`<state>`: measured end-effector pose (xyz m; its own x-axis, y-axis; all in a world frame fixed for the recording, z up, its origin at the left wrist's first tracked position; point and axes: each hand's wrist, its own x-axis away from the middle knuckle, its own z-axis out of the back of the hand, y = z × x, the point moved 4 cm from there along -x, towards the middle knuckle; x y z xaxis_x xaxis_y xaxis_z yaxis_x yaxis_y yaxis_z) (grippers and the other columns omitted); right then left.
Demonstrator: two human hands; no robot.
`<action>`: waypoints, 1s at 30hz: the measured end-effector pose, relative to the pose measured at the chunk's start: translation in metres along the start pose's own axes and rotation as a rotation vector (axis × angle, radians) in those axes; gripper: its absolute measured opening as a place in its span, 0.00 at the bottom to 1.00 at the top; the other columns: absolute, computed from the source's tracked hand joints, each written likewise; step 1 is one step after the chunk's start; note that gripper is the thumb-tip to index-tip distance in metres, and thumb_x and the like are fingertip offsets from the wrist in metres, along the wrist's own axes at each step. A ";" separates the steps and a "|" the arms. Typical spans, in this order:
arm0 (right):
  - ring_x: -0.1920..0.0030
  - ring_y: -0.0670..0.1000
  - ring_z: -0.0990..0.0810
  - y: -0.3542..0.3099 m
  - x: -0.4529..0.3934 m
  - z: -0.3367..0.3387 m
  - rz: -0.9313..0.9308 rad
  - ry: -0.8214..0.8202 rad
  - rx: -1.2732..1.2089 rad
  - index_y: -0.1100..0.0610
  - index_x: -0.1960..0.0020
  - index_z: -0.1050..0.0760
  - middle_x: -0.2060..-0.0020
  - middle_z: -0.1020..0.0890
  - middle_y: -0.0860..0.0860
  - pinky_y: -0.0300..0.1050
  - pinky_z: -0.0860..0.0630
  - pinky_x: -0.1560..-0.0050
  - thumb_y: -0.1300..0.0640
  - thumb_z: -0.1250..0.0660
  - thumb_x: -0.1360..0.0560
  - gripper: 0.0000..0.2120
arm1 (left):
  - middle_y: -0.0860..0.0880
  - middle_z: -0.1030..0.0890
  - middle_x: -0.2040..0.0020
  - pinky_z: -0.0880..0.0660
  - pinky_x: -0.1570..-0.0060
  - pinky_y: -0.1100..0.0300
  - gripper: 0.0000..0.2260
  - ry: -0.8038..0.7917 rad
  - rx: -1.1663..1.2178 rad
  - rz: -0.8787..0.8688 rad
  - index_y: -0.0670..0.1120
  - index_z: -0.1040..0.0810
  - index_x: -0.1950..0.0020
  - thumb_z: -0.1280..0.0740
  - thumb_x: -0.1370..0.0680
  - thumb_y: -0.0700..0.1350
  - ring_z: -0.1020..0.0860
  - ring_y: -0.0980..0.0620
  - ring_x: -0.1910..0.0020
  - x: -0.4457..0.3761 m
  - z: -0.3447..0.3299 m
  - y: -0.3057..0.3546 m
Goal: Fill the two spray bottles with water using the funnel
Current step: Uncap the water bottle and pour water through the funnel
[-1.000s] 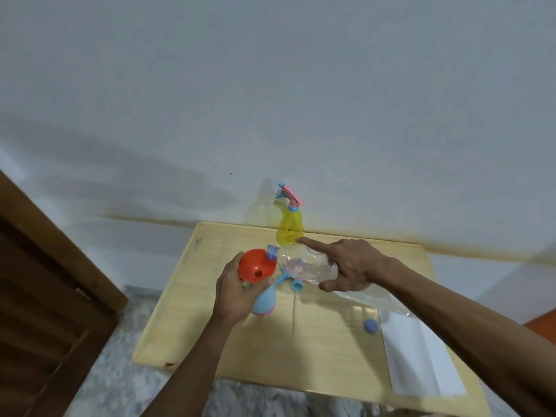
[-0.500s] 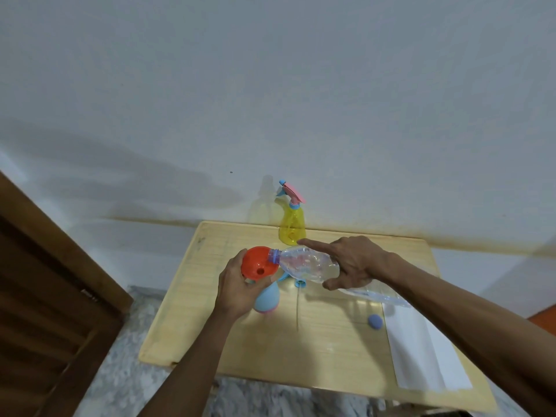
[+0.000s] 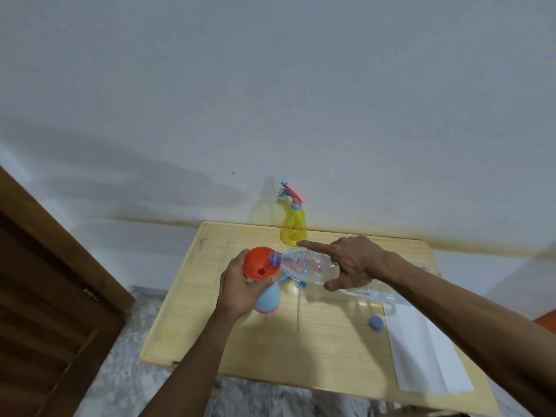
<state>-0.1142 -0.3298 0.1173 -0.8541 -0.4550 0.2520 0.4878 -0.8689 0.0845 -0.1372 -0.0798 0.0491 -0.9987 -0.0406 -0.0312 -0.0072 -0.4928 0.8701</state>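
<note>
My left hand (image 3: 239,288) grips the neck of a light blue spray bottle (image 3: 268,300) and steadies the orange funnel (image 3: 259,264) seated in its mouth. My right hand (image 3: 355,261) holds a clear plastic water bottle (image 3: 304,266) tipped almost level, index finger stretched along it, its blue-ringed mouth inside the funnel's bowl. A yellow spray bottle (image 3: 293,227) with a pink and blue trigger head stands upright at the table's back edge. A blue spray head (image 3: 301,285) with its long tube lies on the table behind the blue bottle.
The small wooden table (image 3: 331,350) stands against a white wall. A blue bottle cap (image 3: 376,322) lies right of centre. White paper (image 3: 427,356) covers the right side, clear plastic beyond it under my right arm. A wooden door (image 3: 45,296) stands left.
My right hand has tipped the water bottle further and brought its mouth from beside the funnel into the funnel's bowl. My left hand has stayed on the blue bottle and funnel.
</note>
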 end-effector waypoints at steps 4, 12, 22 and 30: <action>0.62 0.56 0.27 0.000 0.000 0.000 0.002 0.007 0.005 0.33 0.21 0.60 0.63 0.26 0.49 0.45 0.32 0.64 0.33 0.34 0.30 0.48 | 0.50 0.21 0.40 0.30 0.58 0.72 0.35 -0.005 -0.006 0.001 0.48 0.27 0.31 0.19 0.34 0.53 0.22 0.52 0.45 0.000 -0.001 -0.001; 0.62 0.56 0.26 0.001 -0.001 -0.001 0.007 0.015 0.015 0.32 0.21 0.60 0.63 0.25 0.49 0.45 0.33 0.65 0.33 0.34 0.32 0.48 | 0.50 0.21 0.39 0.26 0.52 0.62 0.35 0.001 -0.013 0.010 0.49 0.28 0.31 0.19 0.35 0.53 0.23 0.51 0.44 -0.001 -0.001 -0.004; 0.62 0.55 0.27 0.002 -0.001 -0.001 0.006 0.004 0.011 0.31 0.21 0.60 0.65 0.26 0.49 0.47 0.27 0.62 0.33 0.34 0.32 0.48 | 0.51 0.21 0.40 0.24 0.51 0.62 0.35 0.004 -0.013 0.006 0.49 0.27 0.31 0.19 0.35 0.53 0.22 0.51 0.44 0.000 0.000 -0.001; 0.62 0.55 0.27 0.002 -0.002 -0.002 0.011 0.010 0.024 0.32 0.21 0.60 0.63 0.26 0.49 0.45 0.29 0.62 0.33 0.34 0.31 0.48 | 0.51 0.21 0.40 0.26 0.54 0.65 0.35 -0.003 -0.013 0.007 0.49 0.28 0.31 0.19 0.34 0.53 0.22 0.51 0.44 0.000 -0.001 0.002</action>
<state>-0.1118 -0.3314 0.1156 -0.8502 -0.4665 0.2438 0.5013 -0.8589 0.1047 -0.1372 -0.0811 0.0503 -0.9989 -0.0416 -0.0237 0.0005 -0.5039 0.8638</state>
